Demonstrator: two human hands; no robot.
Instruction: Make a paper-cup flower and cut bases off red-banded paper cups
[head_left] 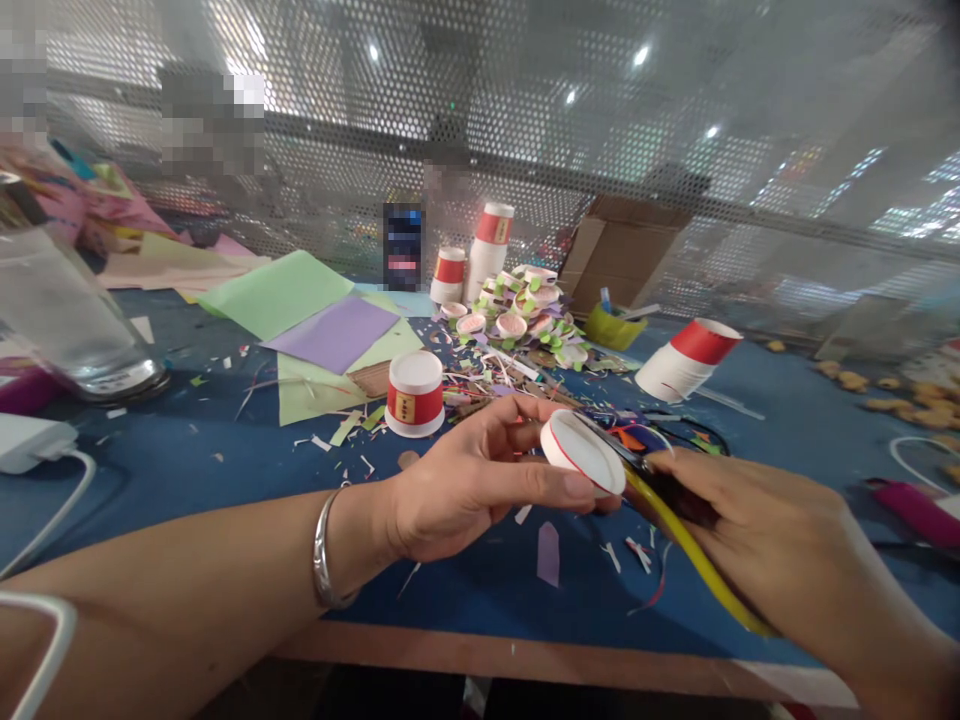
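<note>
My left hand (480, 480) grips a cut-off paper cup bottom (585, 455), a shallow white piece with a thin red line near its edge. Tilted, it shows its flat round base towards me. My right hand (780, 530) is closed around scissors (675, 530) with yellow on the handle. Their blades lie against the far rim of the cup piece; how far apart they are is hard to make out. Just beyond my left hand, a red and white paper cup (415, 393) stands upside down. A purple paper tab (548, 553) lies in front of my hands.
Paper scraps litter the blue table (247, 530). Behind are a pile of decorated cup bottoms (517, 315), stacked cups (491, 250) and a cardboard box (622, 250). Coloured sheets (277, 290) and a glass (82, 310) stand left; a tipped cup stack (690, 360) leans right.
</note>
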